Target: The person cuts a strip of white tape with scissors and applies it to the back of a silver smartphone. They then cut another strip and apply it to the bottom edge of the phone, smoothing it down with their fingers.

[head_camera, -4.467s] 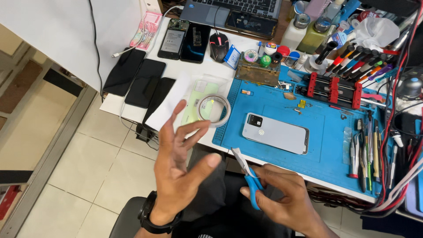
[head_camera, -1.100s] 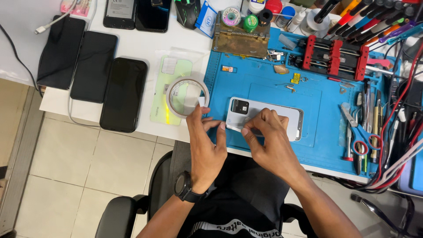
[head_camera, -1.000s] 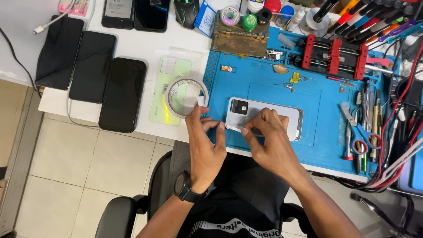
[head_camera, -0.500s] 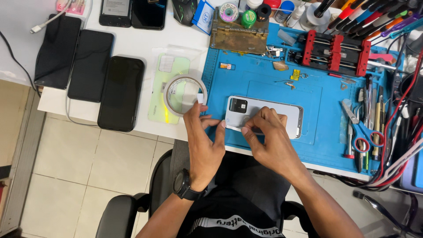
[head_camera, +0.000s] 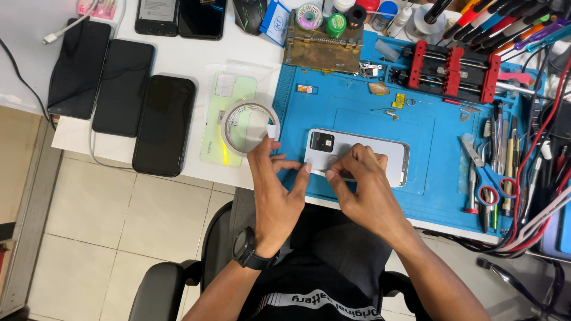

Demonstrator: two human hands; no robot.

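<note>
A white phone [head_camera: 372, 153] lies back-up on the blue work mat [head_camera: 357, 116]. My left hand [head_camera: 275, 191] and my right hand [head_camera: 361, 185] meet over the phone's near left corner. Between their fingertips they pinch a small strip of clear tape [head_camera: 314, 172], held against the phone's edge. A roll of clear tape [head_camera: 231, 119] rests just left of my left hand, on a pale green phone back cover [head_camera: 215, 134]. I wear a black watch on my left wrist.
Three dark phones [head_camera: 163, 123] lie in a row on the white desk at the left. Blue-handled scissors [head_camera: 486, 178] and other tools sit at the mat's right side. A red clamp fixture [head_camera: 452, 71] and a metal block [head_camera: 324, 50] stand at the back. Cables hang at the right.
The scissors have left my right hand and now lie at the mat's right. Both hands came down onto the phone; over the last second they have barely shifted.
</note>
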